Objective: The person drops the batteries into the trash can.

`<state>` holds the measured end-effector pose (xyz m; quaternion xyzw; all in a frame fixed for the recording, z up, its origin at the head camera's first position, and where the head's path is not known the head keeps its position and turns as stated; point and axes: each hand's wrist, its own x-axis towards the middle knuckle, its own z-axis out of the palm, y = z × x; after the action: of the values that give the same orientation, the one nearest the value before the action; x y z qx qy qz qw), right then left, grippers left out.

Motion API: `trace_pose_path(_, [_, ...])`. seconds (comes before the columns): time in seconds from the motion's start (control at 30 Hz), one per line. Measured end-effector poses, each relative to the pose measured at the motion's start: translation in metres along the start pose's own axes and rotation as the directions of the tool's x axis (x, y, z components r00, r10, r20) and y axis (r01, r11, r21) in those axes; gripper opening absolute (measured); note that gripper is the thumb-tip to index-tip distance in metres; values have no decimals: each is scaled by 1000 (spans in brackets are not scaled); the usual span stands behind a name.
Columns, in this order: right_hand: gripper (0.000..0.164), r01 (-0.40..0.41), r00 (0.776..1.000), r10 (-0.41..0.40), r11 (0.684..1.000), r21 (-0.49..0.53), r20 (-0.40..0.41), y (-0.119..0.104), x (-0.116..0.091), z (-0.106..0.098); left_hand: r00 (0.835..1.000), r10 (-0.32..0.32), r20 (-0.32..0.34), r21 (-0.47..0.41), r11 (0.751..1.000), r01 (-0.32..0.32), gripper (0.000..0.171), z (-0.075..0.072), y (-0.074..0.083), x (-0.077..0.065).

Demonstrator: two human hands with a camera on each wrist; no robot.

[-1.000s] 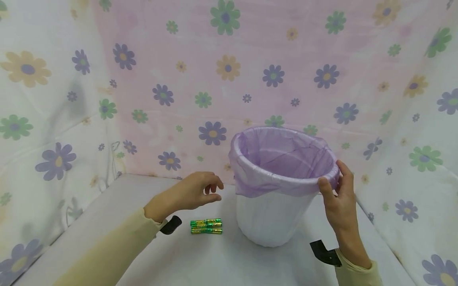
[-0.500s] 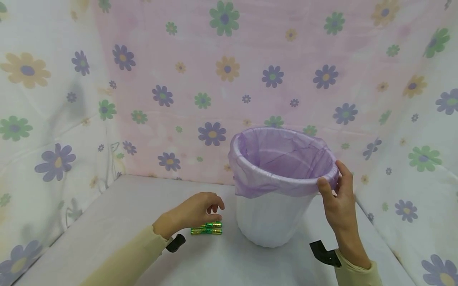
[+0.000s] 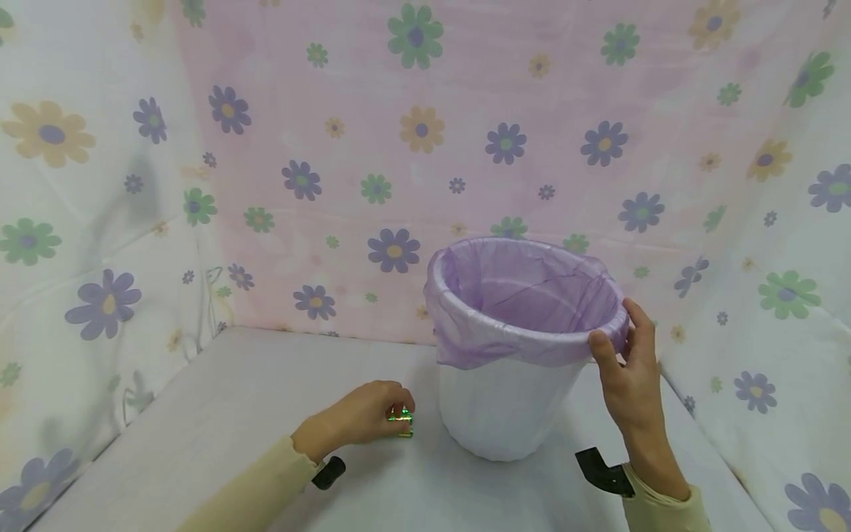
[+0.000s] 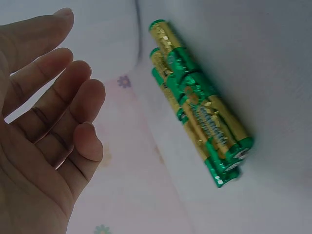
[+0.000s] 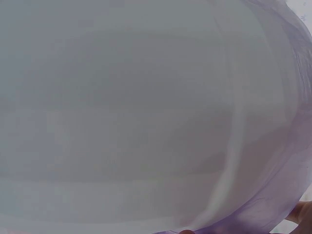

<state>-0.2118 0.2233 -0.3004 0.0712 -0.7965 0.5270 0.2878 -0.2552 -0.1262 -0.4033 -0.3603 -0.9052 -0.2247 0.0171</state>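
Observation:
A group of green-and-gold batteries (image 3: 402, 419) lies on the white surface, mostly covered by my left hand (image 3: 362, 414) in the head view. In the left wrist view the batteries (image 4: 200, 107) lie side by side, beyond the loosely bent fingers (image 4: 87, 102), with a gap between. To their right stands a white trash can (image 3: 505, 406), lined with a translucent purple bag (image 3: 479, 347) folded over its rim. My right hand (image 3: 631, 377) grips that rim at the right, thumb in front. The can's white wall (image 5: 122, 97) fills the right wrist view.
The white tabletop (image 3: 279, 384) extends around the can and batteries. Flower-print cloth (image 3: 299, 244) encloses the back and both sides. A black bracket (image 3: 605, 471) sits at the right wrist, and another black piece (image 3: 329, 473) at the left.
My left hand has come down from beside the can onto the batteries, covering most of them in the head view. The right hand and the trash can have stayed in place.

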Motion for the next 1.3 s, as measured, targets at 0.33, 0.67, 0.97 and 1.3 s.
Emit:
trace_pose_path(0.33, [59,12,1000,-12,1000,0,-15,0,0,-1,999,-30,32,35,999,29,24,18,-12,1])
trace_pose_path(0.67, [59,-3,1000,3,1000,1,-8,1,-1,-1,998,-47,50,92,995,42,30,26,-18,0])
trace_pose_path(0.97, [58,4,1000,-4,1000,-2,-14,0,0,0,998,-38,50,106,994,32,31,33,-25,2])
trace_pose_path(1.3, [59,3,1000,-3,1000,0,-11,0,0,1,996,-45,78,75,996,39,30,36,-24,5])
